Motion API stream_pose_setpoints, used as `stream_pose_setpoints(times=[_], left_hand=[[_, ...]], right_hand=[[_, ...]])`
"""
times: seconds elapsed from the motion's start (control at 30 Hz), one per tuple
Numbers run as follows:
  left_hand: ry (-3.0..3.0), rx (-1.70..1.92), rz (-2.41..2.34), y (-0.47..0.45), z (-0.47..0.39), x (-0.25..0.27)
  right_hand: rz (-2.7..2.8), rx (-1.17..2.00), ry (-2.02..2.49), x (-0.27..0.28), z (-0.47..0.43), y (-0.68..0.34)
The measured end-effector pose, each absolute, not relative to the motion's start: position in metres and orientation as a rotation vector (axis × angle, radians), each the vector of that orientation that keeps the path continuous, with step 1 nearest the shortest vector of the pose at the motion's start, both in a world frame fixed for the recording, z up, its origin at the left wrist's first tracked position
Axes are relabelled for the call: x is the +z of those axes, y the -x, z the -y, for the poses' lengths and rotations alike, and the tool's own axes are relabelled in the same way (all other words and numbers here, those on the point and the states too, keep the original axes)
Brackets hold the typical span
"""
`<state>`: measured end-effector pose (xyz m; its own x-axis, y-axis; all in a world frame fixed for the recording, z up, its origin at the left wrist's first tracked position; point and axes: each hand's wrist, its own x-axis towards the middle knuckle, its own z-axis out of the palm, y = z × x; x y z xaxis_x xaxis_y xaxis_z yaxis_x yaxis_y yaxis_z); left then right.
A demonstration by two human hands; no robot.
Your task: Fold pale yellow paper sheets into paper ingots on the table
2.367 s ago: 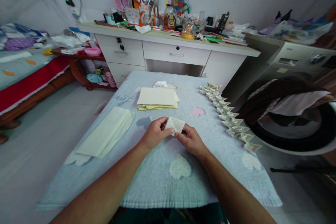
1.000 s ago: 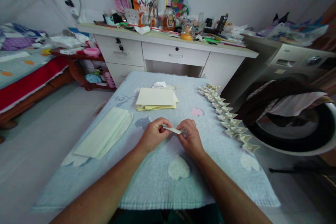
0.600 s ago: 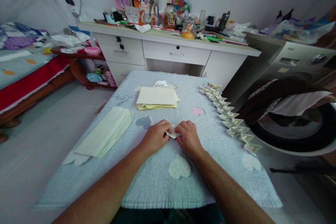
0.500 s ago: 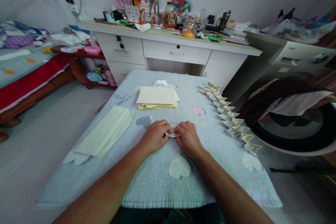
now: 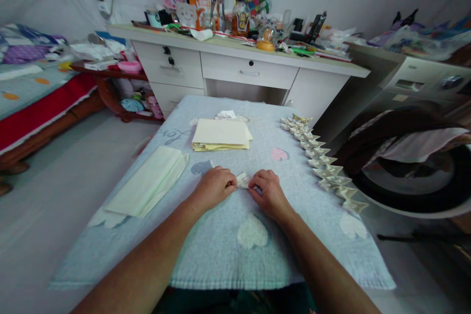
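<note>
A person's left hand and right hand meet at a small folded paper near the middle of a cloth-covered bench. The fingers of each hand are pinched narrow, the left gripping one end of the paper and the right gripping the other. Just beyond lies a stack of cream and yellow sheets, with a crumpled white wad behind it. Pale green sheets lie slanted to the left, while a row of pointed paper pieces lines the right side. A white drawer unit, its top crowded with household items, stands at the back
</note>
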<state>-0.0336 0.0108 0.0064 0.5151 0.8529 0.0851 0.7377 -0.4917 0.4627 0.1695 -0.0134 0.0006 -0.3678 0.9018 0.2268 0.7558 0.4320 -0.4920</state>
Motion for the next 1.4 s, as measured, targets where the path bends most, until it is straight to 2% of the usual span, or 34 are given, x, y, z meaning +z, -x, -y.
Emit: stream_pose_setpoints(times=[0.5, 0.77, 1.4], left_hand=[[-2.312, 0.467, -1.431, 0.033, -0.014, 0.004], [-2.357, 0.458, -1.505, 0.034, -0.014, 0.003], [-2.310, 0.498, -1.442, 0.018, -0.013, -0.002]], right_hand=[[2.139, 0.510, 1.607, 0.001, 0.008, -0.173], [2.072, 0.419, 1.717, -0.001, 0.009, -0.170], [2.109, 0.357, 1.675, -0.003, 0.012, -0.169]])
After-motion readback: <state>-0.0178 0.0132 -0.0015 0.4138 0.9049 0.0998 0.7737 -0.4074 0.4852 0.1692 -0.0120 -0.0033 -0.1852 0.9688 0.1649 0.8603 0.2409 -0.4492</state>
